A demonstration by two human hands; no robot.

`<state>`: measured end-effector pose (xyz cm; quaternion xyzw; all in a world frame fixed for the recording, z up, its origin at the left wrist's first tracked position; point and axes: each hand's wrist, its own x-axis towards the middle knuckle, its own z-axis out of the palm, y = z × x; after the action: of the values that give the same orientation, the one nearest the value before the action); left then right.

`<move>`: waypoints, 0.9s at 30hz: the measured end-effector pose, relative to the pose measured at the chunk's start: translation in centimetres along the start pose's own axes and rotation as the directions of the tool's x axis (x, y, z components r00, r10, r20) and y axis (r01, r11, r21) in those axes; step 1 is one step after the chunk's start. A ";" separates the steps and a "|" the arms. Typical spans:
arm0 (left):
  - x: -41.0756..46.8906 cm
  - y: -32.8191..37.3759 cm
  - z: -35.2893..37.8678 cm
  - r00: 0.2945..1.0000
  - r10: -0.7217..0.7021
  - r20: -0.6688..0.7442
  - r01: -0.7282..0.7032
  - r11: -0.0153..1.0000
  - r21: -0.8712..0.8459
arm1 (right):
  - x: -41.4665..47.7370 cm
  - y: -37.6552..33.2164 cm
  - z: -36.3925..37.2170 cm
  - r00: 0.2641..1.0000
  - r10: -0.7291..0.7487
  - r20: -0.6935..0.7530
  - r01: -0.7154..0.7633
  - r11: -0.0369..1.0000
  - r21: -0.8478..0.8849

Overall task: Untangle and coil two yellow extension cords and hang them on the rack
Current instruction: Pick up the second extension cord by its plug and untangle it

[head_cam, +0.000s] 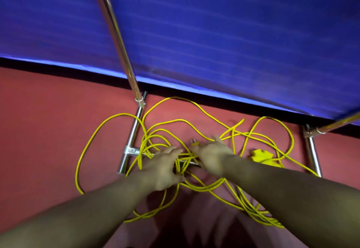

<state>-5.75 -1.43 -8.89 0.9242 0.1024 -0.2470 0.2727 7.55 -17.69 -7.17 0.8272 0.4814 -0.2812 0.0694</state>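
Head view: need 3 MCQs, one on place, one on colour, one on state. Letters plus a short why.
1. Where do the yellow cords lie?
A. on the red floor, across the rack's base bars
B. hung on the rack's top bar
C. on a table

2. What colour is the wall behind the rack?
A. green
B. white
C. blue

3. What state are the cords in?
A. neatly coiled
B. a loose tangle
C. boxed

Answers:
1 A: loops sprawl over the floor and the chrome bars.
2 C: the wall is blue.
3 B: strands cross everywhere, with the left hand and right hand at the knot.
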 end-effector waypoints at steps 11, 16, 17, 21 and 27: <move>-1.0 3.6 1.4 1.000 0.003 -0.023 -0.005 0.997 -0.082 | -8.5 2.9 -4.2 0.979 0.166 -0.115 -0.031 0.685 0.728; -2.3 7.2 -0.8 0.995 -0.077 -0.066 0.052 0.949 -0.311 | -12.9 2.9 -9.1 0.954 0.208 -0.216 0.031 0.646 0.763; -2.4 7.4 -1.5 0.997 -0.074 -0.029 0.058 0.927 -0.370 | -13.3 2.8 -9.8 0.949 0.210 -0.236 0.044 0.654 0.756; -6.0 10.2 -7.6 0.998 0.043 -0.053 -0.063 0.882 -0.467 | -18.2 2.2 -13.0 0.901 0.312 -0.303 0.016 0.673 0.740; -17.0 19.9 -20.9 0.940 0.215 -0.266 -0.301 0.891 -0.341 | -28.2 0.2 -19.1 0.749 0.434 -0.501 0.039 0.725 0.687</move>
<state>-5.54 -7.29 24.05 0.8815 0.0532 -0.0799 0.4624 4.63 -31.77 23.67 0.8902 0.2467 -0.1278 -0.3609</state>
